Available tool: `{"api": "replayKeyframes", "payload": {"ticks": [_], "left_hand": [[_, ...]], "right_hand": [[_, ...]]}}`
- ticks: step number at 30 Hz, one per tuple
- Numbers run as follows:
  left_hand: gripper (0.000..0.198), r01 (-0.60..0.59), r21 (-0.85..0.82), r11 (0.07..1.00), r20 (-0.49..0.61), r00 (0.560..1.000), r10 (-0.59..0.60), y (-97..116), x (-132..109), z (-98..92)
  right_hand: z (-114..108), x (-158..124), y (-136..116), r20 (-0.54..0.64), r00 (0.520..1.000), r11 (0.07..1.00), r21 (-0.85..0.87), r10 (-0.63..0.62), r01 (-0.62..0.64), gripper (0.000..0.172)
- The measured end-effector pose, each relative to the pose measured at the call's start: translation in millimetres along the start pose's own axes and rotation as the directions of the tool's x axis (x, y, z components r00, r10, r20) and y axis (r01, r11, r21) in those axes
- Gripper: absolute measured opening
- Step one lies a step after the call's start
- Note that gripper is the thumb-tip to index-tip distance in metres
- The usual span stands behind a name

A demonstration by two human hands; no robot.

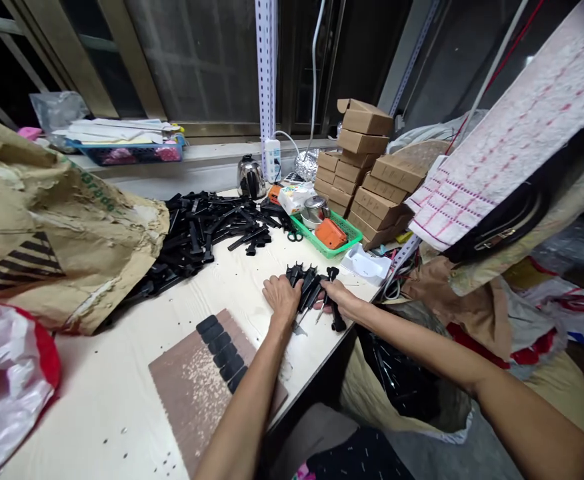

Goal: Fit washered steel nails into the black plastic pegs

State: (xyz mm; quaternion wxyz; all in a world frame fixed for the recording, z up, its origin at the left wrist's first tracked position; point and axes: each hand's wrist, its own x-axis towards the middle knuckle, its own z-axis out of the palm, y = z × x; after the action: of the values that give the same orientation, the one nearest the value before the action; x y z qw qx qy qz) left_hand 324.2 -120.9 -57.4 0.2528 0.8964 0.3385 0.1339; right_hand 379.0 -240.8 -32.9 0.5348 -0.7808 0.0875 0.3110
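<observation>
Several black plastic parts (310, 289) lie side by side near the table's front right edge, between my two hands. My left hand (283, 297) rests at their left side, its fingers spread down on the tabletop and its thumb touching the nearest part. My right hand (337, 298) is closed around what looks like a screwdriver (331, 274) with a black handle; a thin metal shaft points down toward the table. Another black part (339, 323) lies just below my right hand. My right fingertips are partly hidden.
A big pile of black parts (207, 230) covers the table's back left. A brown board (182, 387) carries black pads (222, 350). Behind my hands stand a green basket (348, 248), a white tray (367, 265) and stacked cardboard boxes (379, 207). An open bag (402, 367) stands below the edge.
</observation>
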Motion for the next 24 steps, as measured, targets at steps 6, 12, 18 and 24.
{"api": "replayKeyframes", "payload": {"ticks": [6,12,18,24], "left_hand": [[0.038,0.069,-0.129,0.989,0.067,0.996,-0.061,8.5,7.5,1.2],[0.032,0.097,-0.233,0.968,0.098,0.992,-0.076,12.6,14.2,-4.6],[0.032,0.017,-0.293,0.956,0.036,0.999,-0.006,38.7,-2.5,-28.5],[0.029,-0.361,-0.408,0.838,-0.064,0.928,0.368,89.4,-79.7,-34.5]], "right_hand": [[44.9,2.9,-7.0,-0.238,0.957,0.967,0.149,-0.166,0.205,0.025],[75.6,-1.9,-11.2,-0.258,0.938,0.871,0.374,-0.233,0.319,0.034],[61.9,-27.1,-25.3,-0.144,0.959,0.727,0.628,-0.244,0.279,0.022],[-12.0,-78.7,26.0,-0.172,0.947,0.399,0.876,-0.27,0.273,0.034]]}}
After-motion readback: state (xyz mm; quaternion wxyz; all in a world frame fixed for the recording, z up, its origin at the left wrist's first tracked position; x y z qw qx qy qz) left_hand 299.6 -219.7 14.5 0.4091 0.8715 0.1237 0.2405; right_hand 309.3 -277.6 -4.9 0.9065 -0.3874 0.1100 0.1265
